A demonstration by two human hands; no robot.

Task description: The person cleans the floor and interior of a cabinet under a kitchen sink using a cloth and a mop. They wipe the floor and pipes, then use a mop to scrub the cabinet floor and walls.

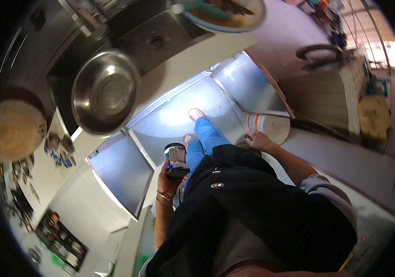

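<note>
My left hand (pixel 168 183) grips a flashlight (pixel 176 162) with a ribbed head and a dark body that shows a small blue light. Bright light falls on the floor (pixel 169 121) around my feet, between two open cabinet doors, the left door (pixel 121 173) and the right door (pixel 251 86). Beside a white bucket (pixel 273 128) with orange stripes is my right hand (pixel 258 140), its fingers curled. Whether anything is in those fingers cannot be made out.
A steel bowl (pixel 105 91) rests at the front edge of the sink (pixel 138 45). A round basin (pixel 249 20) sits at the sink's right. Far left on the counter (pixel 62 169) stands a pale round container (pixel 17 130). Below it is a tray (pixel 62 239) of small items.
</note>
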